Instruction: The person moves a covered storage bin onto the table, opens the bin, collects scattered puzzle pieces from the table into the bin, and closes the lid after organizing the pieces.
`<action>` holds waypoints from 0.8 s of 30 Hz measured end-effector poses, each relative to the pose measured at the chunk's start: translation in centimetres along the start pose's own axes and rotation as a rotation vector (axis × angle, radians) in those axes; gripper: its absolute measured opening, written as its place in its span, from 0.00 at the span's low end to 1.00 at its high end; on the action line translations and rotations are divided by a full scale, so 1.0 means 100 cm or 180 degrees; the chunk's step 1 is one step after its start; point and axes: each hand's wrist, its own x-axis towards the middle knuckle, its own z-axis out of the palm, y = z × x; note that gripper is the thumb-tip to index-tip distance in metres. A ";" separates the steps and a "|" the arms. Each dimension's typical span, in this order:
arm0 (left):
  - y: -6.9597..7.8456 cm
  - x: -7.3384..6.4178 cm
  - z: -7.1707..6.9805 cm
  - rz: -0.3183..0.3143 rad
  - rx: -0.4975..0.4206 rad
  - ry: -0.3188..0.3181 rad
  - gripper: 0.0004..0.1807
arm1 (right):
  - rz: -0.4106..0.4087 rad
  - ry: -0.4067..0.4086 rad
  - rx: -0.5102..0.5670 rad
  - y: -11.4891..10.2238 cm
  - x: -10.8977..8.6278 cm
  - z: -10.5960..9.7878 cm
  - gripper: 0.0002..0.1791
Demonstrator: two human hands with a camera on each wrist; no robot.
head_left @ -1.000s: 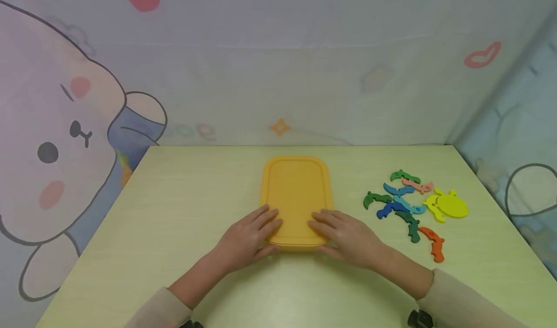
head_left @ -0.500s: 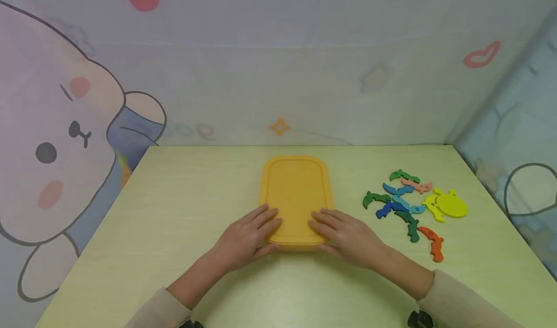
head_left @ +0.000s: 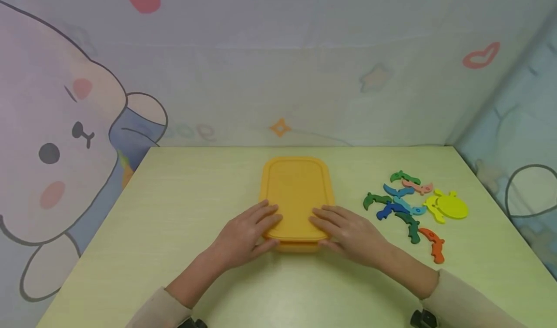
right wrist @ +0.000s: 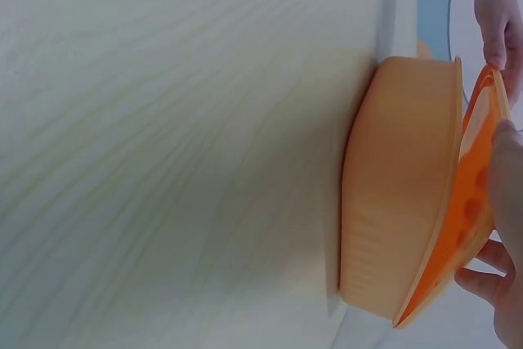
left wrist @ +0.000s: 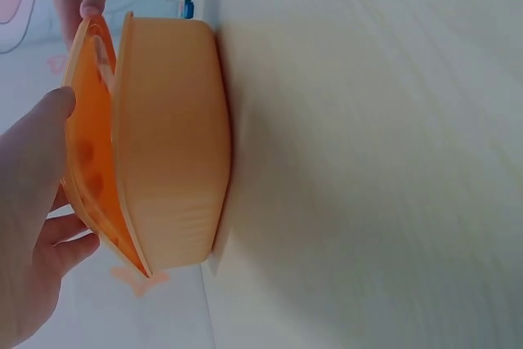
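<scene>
A yellow-orange rectangular box (left wrist: 172,136) rests on the table, its matching lid (head_left: 297,183) on top. The lid's near edge is raised off the rim while its far edge still meets the box; both wrist views show a wedge-shaped gap between them. My left hand (head_left: 243,236) grips the lid's left side, thumb at the near corner and fingers over the top. On the opposite side my right hand (head_left: 356,237) holds it the same way, its thumb (right wrist: 505,140) on the near edge. What lies inside the box is hidden.
Several flat, wavy coloured pieces lie right of the box, among them an orange piece (head_left: 433,245), a pink piece (head_left: 417,186) and a dark green piece (head_left: 409,226). A round yellow piece (head_left: 452,206) lies farthest right. A printed cloth (head_left: 322,86) hangs behind the table.
The lid's near edge has come up from the box, opening a gap at the front. Both hands have risen slightly with it. The coloured pieces have not moved.
</scene>
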 end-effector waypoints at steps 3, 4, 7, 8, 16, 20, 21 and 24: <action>-0.002 0.001 -0.002 -0.0063 -0.0146 0.0094 0.27 | -0.0008 0.0036 0.0002 0.002 0.000 -0.001 0.28; -0.002 0.002 -0.004 -0.0087 -0.0202 0.0133 0.26 | -0.0009 0.0044 0.0004 0.002 0.000 -0.001 0.28; -0.004 0.003 -0.007 -0.0237 -0.0396 0.0217 0.26 | -0.0020 0.0072 0.0005 0.003 0.001 -0.001 0.27; -0.004 0.003 -0.007 -0.0310 -0.0466 0.0234 0.26 | -0.0026 0.0084 0.0006 0.003 0.001 -0.001 0.27; -0.008 0.006 -0.010 -0.1132 -0.1253 0.0398 0.19 | -0.0057 0.0166 -0.0004 0.004 0.002 0.000 0.28; -0.010 0.009 -0.011 -0.1706 -0.1799 0.0400 0.17 | -0.0065 0.0179 -0.0048 0.004 0.003 -0.002 0.28; -0.011 0.010 -0.012 -0.1875 -0.1955 0.0387 0.17 | -0.0064 0.0175 -0.0057 0.005 0.003 -0.002 0.28; -0.013 0.014 -0.013 -0.2333 -0.2313 0.0341 0.16 | -0.0046 0.0151 -0.0070 0.005 0.003 -0.003 0.27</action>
